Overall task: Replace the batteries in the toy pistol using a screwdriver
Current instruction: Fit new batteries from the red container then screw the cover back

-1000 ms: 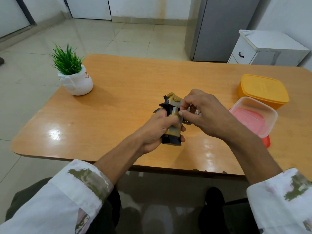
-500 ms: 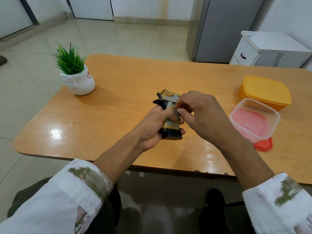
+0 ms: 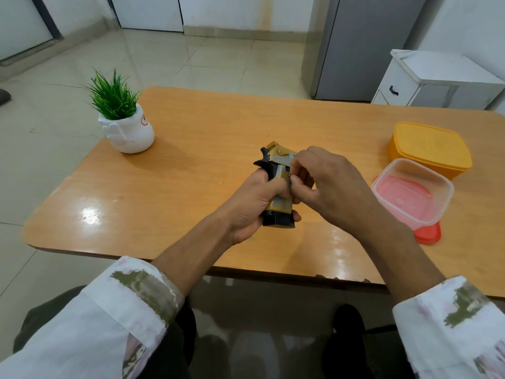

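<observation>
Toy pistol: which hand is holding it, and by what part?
The left hand grips the toy pistol by its handle. The right hand pinches at the handle's side; what it pinches is too small to tell.

The left hand (image 3: 250,205) wraps the pistol (image 3: 280,172) by its handle, fingers curled. The right hand (image 3: 334,187) is close on its right, thumb and forefinger pinching at the pistol's side.

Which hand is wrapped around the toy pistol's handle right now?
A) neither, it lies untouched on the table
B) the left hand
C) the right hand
B: the left hand is curled round the handle of the toy pistol, while the right hand pinches at its side.
</observation>
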